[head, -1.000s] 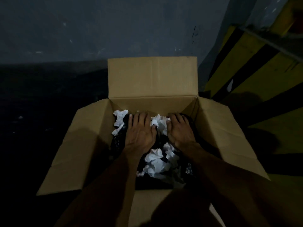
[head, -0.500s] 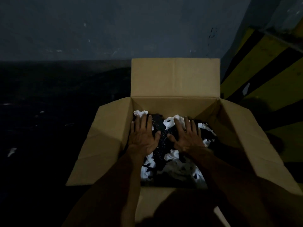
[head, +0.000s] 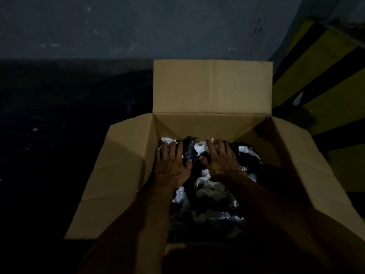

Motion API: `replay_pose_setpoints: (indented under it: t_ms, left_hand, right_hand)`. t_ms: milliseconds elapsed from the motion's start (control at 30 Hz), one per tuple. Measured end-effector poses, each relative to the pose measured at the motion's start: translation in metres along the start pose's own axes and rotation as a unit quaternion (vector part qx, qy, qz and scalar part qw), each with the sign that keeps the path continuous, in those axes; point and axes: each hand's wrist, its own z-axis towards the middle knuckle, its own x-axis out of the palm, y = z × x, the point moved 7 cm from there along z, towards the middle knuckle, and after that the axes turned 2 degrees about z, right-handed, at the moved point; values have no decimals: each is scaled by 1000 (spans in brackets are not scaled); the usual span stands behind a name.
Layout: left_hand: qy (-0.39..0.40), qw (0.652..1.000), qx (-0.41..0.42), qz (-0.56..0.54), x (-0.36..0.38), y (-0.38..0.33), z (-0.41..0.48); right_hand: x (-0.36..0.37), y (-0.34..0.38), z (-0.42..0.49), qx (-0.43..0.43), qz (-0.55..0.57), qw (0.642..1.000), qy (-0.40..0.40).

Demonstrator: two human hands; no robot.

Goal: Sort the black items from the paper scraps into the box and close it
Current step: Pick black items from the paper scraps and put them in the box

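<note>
Head view: open cardboard box (head: 207,125) on dark floor (head: 59,155), flaps folded out. Left hand (head: 171,167) and right hand (head: 221,161) lie flat side by side on the contents toward the far end, fingers straight and spread, pressing down, gripping nothing. Black items (head: 188,154) sit inside the box, mixed with white paper scraps (head: 206,181) (dim light, count unreadable). Black stuff looks like glossy crinkled film: probably light, soft, slippery, so pinch a bunched fold, not a flat face. Scraps look featherlight, crushable. Far flap (head: 212,86) looks stiff; take it by its free edge to close.
</note>
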Motion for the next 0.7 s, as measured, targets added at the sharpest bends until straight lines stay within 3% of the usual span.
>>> replay_pose_setpoints:
  t_ms: [233,533,700]
  left_hand:
    - [25,999,14,-46,-29,-1,-1]
    - [159,986,54,18,-37,-22,-43]
    - [180,977,78,81,-14,-33,-64]
  right_hand:
    - [-42,4,-2,5,66,998,-2]
    - [-51,-20,-60,27,12,991,133]
    - [-27,-32,-86,70,21,971,227]
